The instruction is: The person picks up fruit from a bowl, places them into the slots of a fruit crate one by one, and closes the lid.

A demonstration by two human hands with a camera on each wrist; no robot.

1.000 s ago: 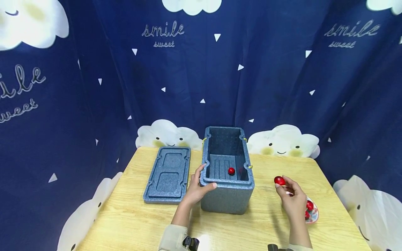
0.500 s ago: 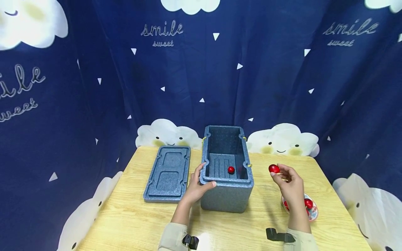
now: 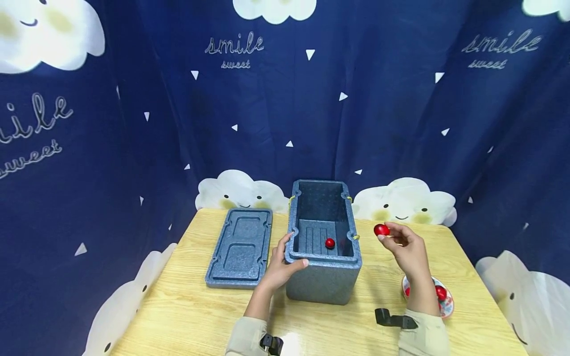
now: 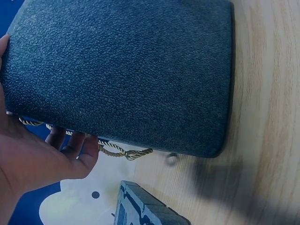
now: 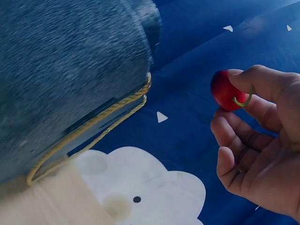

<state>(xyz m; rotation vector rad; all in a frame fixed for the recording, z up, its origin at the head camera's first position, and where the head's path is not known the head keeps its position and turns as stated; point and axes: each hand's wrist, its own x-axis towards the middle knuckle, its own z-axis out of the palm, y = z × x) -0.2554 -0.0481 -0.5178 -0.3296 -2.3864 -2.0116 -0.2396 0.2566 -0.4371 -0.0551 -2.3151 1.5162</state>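
Note:
My right hand [image 3: 409, 249] pinches a glossy red cherry [image 5: 227, 91] between thumb and fingertips, in the air right of the blue-grey foam box [image 3: 324, 282]. A curved green stem shows on this cherry in the right wrist view. The box stands open-topped on the table, and another red cherry [image 3: 330, 243] lies on its ribbed floor. With thumb over the front rim and fingers along the left side, my left hand [image 3: 281, 267] grips the box's near left corner. Below my right forearm is a patterned plate [image 3: 449, 307] with several red cherries, partly hidden by the arm.
A matching foam lid [image 3: 240, 247] lies flat on the wooden table [image 3: 178, 306], left of the box. Yellow cord handles [image 5: 93, 131] run along the box's sides. Behind the table hangs a dark blue curtain [image 3: 267, 109] with clouds.
My right hand has moved up and left from over the plate, carrying the pinched cherry closer to the box. My left hand stays on the box corner.

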